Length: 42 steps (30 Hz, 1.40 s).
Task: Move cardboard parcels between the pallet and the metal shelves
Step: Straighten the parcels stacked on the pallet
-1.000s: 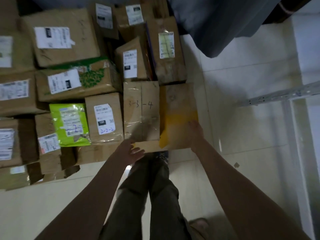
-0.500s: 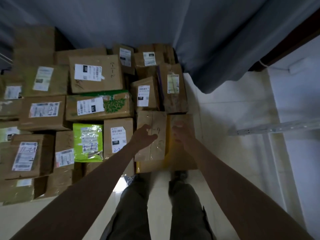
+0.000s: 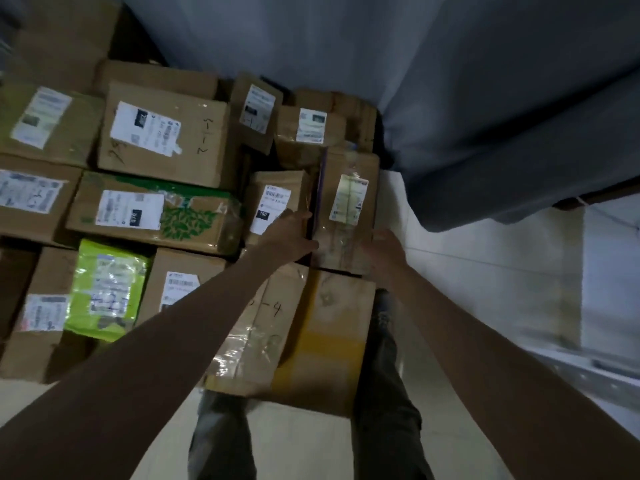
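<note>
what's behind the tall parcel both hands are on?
Behind the tall parcel, held between the left hand and right hand, stands a labelled box, then the grey curtain. The parcel hides that box's lower part and the floor there.

Left hand [image 3: 292,233] fingertips hidden behind parcel [image 3: 346,209].

Both arms reach over stacked cardboard parcels. The left hand [image 3: 292,233] and right hand [image 3: 388,249] flank a narrow taped parcel [image 3: 346,209], fingers against its sides. A grey curtain [image 3: 485,116] hangs behind
</note>
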Each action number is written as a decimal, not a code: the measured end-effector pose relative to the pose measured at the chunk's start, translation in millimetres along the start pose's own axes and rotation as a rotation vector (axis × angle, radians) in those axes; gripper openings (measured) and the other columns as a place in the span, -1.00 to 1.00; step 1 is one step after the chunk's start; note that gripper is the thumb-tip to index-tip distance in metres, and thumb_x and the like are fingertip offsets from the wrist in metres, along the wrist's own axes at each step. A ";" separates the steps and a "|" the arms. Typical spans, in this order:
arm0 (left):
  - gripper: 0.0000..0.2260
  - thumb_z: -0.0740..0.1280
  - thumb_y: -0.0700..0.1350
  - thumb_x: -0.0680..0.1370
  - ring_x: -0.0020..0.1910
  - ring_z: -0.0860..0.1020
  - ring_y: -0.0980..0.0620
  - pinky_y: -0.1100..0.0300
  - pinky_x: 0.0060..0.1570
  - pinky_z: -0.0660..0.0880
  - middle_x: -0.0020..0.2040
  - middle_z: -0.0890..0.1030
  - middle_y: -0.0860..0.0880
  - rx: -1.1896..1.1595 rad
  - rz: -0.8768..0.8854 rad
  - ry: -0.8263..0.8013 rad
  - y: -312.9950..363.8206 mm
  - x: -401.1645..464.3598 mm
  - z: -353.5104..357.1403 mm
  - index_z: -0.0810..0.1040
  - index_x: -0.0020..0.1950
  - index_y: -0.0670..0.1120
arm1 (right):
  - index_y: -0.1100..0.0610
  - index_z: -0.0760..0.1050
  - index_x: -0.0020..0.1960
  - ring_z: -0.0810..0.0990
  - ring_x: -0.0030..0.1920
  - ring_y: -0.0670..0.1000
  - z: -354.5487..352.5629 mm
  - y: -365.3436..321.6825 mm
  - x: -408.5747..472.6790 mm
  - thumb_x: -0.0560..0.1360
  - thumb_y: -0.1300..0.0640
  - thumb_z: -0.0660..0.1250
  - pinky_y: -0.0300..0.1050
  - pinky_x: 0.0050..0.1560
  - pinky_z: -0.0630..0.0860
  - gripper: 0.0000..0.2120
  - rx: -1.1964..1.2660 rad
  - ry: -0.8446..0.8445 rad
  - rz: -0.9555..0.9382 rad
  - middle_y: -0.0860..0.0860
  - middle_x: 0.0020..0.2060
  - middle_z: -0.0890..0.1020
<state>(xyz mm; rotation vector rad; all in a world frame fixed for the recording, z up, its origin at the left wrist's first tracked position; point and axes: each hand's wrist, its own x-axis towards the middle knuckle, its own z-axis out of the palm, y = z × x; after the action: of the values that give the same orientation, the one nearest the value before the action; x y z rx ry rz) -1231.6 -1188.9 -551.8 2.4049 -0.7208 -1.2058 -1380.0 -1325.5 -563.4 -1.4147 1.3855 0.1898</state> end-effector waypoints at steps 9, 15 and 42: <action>0.00 0.58 0.06 0.36 0.59 -0.04 -0.24 -0.29 0.49 0.13 0.63 -0.06 -0.09 0.233 -0.062 0.071 -18.0 128.3 51.3 0.02 0.62 0.09 | -0.07 0.18 0.55 0.56 0.17 0.04 -5.4 49.2 147.5 0.50 0.05 0.50 0.17 0.21 0.48 -0.26 0.231 -0.199 0.137 -0.04 0.34 0.49; 0.08 0.61 0.12 0.31 0.59 -0.15 -0.30 -0.30 0.50 0.11 0.62 -0.24 -0.08 0.229 -0.101 0.109 -33.4 140.8 58.0 -0.02 0.63 0.11 | -0.24 0.06 0.59 0.53 0.25 0.00 32.7 62.1 149.4 0.56 0.20 0.40 0.01 0.14 0.51 -0.21 0.319 -0.240 0.118 -0.09 0.28 0.55; -0.21 0.44 0.08 0.49 0.49 0.24 -0.17 -0.07 0.46 0.27 0.51 0.23 -0.13 -0.086 -0.199 0.337 -25.7 220.7 -8.2 0.13 0.60 -0.08 | 0.12 0.25 0.56 0.40 0.44 0.17 34.5 -98.7 268.1 0.55 0.07 0.38 0.10 0.42 0.40 -0.37 -0.090 0.142 -0.349 0.15 0.47 0.36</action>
<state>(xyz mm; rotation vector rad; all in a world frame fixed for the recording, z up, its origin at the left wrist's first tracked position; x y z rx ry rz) -1105.7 -1296.3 -700.3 2.5615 -0.3274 -0.8445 -1202.2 -1490.5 -718.3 -1.7478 1.2309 -0.0772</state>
